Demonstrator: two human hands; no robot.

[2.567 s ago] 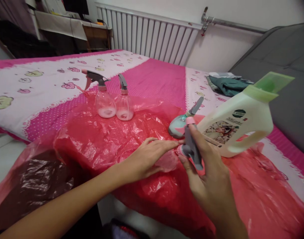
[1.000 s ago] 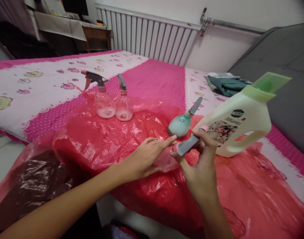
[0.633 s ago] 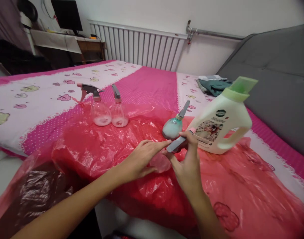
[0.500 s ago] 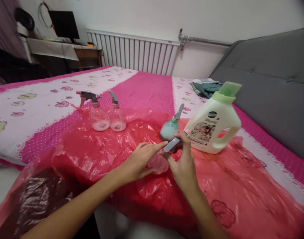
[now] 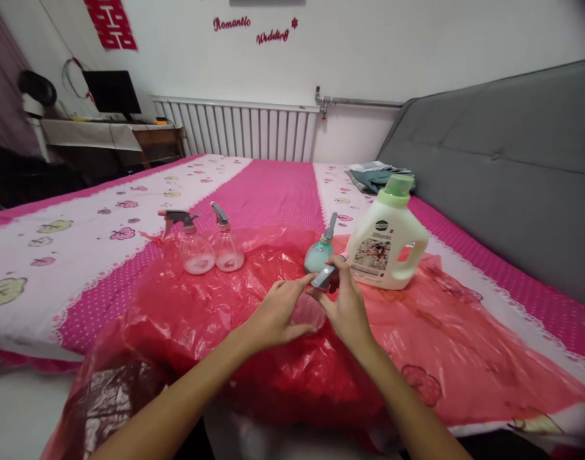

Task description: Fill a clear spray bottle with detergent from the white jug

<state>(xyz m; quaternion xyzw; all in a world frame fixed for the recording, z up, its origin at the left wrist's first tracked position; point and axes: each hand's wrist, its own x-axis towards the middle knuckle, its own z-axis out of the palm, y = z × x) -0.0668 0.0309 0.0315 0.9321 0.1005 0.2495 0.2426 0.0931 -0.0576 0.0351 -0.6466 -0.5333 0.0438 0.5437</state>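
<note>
A small spray bottle (image 5: 308,314) with a clear pinkish body stands on red plastic sheeting between my hands. My left hand (image 5: 275,312) is closed around its body, thumb at the front and index finger reaching toward the neck. The fingers of my right hand (image 5: 346,303) grip its grey spray head (image 5: 324,276) at the top; they hide the neck. Just behind is a teal spray bottle (image 5: 318,257) with milky liquid. Right of that, a large cream detergent jug (image 5: 388,239) with a green cap stands upright.
Two clear spray bottles, one with a pink trigger (image 5: 196,254) and one with a grey head (image 5: 229,250), stand together at left on the red plastic sheeting (image 5: 210,306). Folded clothes (image 5: 379,177) lie on the bed near the grey headboard (image 5: 488,140). A radiator (image 5: 254,131) lines the wall.
The camera view has tilted up, showing more wall. My hands keep their hold on the pinkish spray bottle and its head; the other bottles and the jug stay in place.
</note>
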